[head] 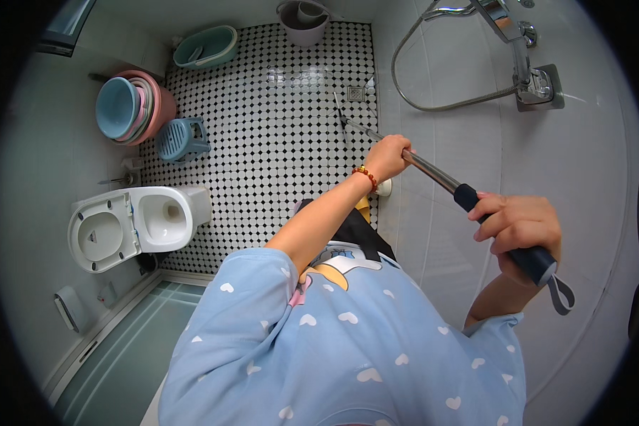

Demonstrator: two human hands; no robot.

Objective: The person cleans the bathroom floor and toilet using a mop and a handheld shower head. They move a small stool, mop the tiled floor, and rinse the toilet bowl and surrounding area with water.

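My left hand (387, 157), with a bead bracelet on its wrist, grips the metal pole (434, 173) of what looks like a floor squeegee. Higher up, my right hand (527, 226) is closed around the dark handle grip (535, 265), which ends in a grey hanging loop (562, 296). The pole slants down and away to a thin blade head (342, 118), seen nearly edge-on at the tiled floor (266, 128). A square floor drain (356, 94) lies just right of the head.
To the left stand a toilet (165, 223) with its lid raised, a blue plastic stool (180, 141) and stacked basins (118, 106). A green tub (206, 48) and a bucket (303, 32) sit at the far wall. A shower hose (436, 109) hangs along the right wall.
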